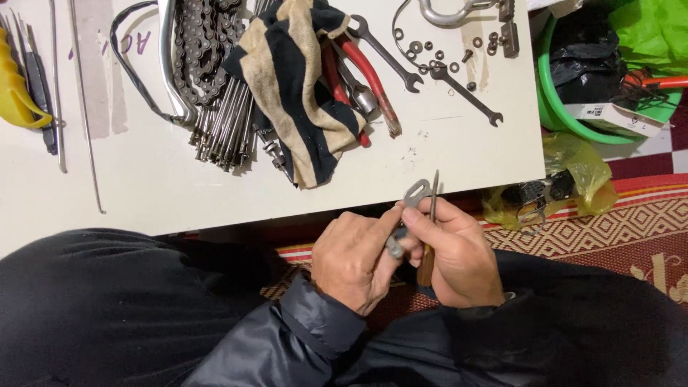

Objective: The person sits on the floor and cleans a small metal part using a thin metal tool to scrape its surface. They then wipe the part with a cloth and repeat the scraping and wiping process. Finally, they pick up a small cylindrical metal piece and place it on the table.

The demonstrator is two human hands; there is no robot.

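Note:
My left hand (355, 259) grips a small grey metal bracket (416, 192) with a ring-shaped end, held just off the near edge of the white board (158, 179). My right hand (459, 251) is closed around a screwdriver (432, 215) with a brown wooden handle, its thin blade pointing up beside the bracket. Both hands touch each other above my lap. Dark jacket sleeves cover both arms.
On the board lie a striped cloth (301, 79), red-handled pliers (369, 75), open-end wrenches (464, 93), a bicycle chain (204, 43), a bundle of spokes (226, 129), loose nuts and washers (430, 54). A green basin (555, 107) and a yellow bag (573, 172) sit to the right on a patterned mat.

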